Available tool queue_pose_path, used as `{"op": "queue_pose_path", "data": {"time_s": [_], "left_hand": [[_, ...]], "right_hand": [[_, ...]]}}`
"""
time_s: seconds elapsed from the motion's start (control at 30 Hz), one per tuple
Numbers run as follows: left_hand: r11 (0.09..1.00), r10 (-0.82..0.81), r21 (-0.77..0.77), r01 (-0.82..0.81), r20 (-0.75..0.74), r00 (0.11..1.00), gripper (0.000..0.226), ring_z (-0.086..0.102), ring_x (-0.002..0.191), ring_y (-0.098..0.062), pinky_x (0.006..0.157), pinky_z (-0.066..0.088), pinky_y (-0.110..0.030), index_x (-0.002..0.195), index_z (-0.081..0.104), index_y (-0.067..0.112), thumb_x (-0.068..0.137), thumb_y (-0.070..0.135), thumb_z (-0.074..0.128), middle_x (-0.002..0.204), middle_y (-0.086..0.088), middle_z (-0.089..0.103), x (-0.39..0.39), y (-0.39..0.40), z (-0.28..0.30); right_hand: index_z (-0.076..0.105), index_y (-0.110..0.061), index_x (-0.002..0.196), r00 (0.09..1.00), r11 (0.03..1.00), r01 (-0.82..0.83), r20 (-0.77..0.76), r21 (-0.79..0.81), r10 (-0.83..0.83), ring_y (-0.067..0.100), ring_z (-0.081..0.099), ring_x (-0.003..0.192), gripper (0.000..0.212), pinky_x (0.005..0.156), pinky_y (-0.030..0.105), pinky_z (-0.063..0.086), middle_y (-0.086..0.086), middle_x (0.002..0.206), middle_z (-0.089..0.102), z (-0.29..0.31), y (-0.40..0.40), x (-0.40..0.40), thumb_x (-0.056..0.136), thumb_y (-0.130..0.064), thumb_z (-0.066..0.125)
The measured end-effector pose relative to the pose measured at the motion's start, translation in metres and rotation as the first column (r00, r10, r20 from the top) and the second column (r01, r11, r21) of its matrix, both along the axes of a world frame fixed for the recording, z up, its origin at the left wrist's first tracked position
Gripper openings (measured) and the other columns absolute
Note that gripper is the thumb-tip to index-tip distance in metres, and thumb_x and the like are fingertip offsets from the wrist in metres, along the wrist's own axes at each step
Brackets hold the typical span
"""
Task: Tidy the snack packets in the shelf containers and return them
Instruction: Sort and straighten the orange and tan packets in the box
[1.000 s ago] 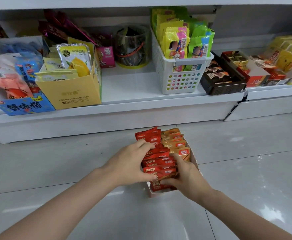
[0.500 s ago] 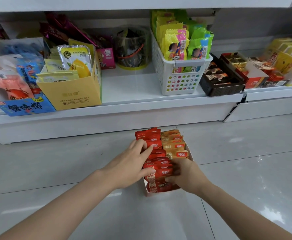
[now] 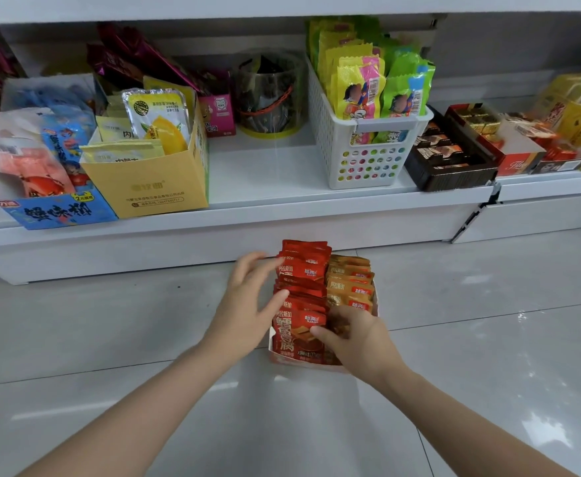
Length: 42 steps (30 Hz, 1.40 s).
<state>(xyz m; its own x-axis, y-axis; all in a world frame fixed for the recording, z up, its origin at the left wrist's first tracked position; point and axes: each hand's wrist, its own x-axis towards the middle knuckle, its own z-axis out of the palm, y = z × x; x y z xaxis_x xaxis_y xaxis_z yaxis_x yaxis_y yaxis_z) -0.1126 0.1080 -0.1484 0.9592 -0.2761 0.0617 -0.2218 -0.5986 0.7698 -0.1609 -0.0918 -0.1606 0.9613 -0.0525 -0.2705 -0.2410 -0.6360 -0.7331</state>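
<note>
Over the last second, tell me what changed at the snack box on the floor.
The left hand slid from the near red packets to the row's left side, fingers now straight. The right hand moved in from the box's near edge and now pinches the front red packet. The box and shelf containers stayed put.

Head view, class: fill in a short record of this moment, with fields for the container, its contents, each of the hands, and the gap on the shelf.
container: white box on the floor tiles, below the shelf
contents: red packets in the left row, orange packets in the right row
left hand: fingers straight, against the side of the red row
right hand: fingers curled round the front packets
shelf gap: between yellow carton and white basket
</note>
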Motion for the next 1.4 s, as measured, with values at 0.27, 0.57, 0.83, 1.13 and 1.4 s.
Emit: {"op": "queue_pose_path", "data": {"time_s": [0.27, 0.57, 0.83, 1.13, 1.4], "left_hand": [[0.887, -0.061, -0.374, -0.269, -0.674, 0.736, 0.036, 0.065, 0.105, 0.004, 0.078, 0.048, -0.015, 0.138, 0.049, 0.039, 0.105, 0.043, 0.038, 0.119, 0.016, 0.069, -0.019, -0.026, -0.017], [0.851, 0.015, -0.397, -0.344, -0.636, 0.771, 0.049, 0.058, 0.122, -0.008, 0.104, 0.045, -0.037, 0.140, 0.046, 0.031, 0.101, 0.057, 0.034, 0.137, 0.007, 0.059, 0.006, -0.047, 0.004], [0.962, 0.061, -0.207, -0.180, -0.479, 0.876, 0.053, 0.048, 0.134, -0.015, 0.110, 0.042, -0.037, 0.152, 0.017, 0.051, 0.102, 0.055, 0.034, 0.153, 0.009, 0.042, 0.017, -0.059, 0.007], [0.983, -0.011, 0.174, 0.050, -0.213, 0.977, 0.064, 0.012, 0.152, -0.019, 0.120, 0.024, -0.044, 0.157, 0.008, 0.037, 0.101, 0.056, 0.033, 0.167, 0.002, -0.002, 0.030, -0.057, 0.017], [0.749, -0.352, 0.547, 0.374, -0.149, 0.924, 0.064, -0.028, 0.145, -0.005, 0.122, -0.014, -0.042, 0.156, -0.009, 0.031, 0.100, 0.058, 0.006, 0.160, 0.015, -0.024, 0.036, -0.056, 0.006]], "right_hand": [[0.059, -0.022, 0.132, 0.996, 0.997, 0.055, 0.060, 0.060, -0.058, -0.004, 0.064, 0.091, 0.040, 0.064, -0.003, 0.041, -0.017, 0.107, 0.064, -0.001, -0.002, -0.001, 0.093, -0.031, 0.067], [0.055, -0.039, 0.131, 0.994, 0.996, 0.035, 0.105, 0.081, -0.044, -0.009, 0.063, 0.094, 0.053, 0.082, 0.008, 0.051, -0.036, 0.101, 0.058, 0.013, -0.017, -0.004, 0.083, -0.056, 0.070], [0.048, -0.028, 0.144, 0.985, 0.992, 0.110, 0.125, 0.069, -0.118, -0.005, 0.055, 0.100, 0.066, 0.070, -0.001, 0.040, -0.026, 0.110, 0.053, 0.010, -0.003, 0.003, 0.088, -0.061, 0.059], [0.057, -0.031, 0.135, 0.997, 0.988, 0.074, -0.009, 0.139, -0.073, 0.002, 0.061, 0.105, 0.053, 0.068, 0.002, 0.042, -0.019, 0.115, 0.064, 0.010, -0.013, 0.012, 0.091, -0.060, 0.055], [0.074, -0.024, 0.111, 0.945, 0.991, 0.089, 0.323, -0.098, -0.053, 0.003, 0.068, 0.092, 0.026, 0.078, 0.010, 0.050, -0.009, 0.106, 0.073, 0.031, -0.049, 0.010, 0.085, -0.021, 0.075]]}}
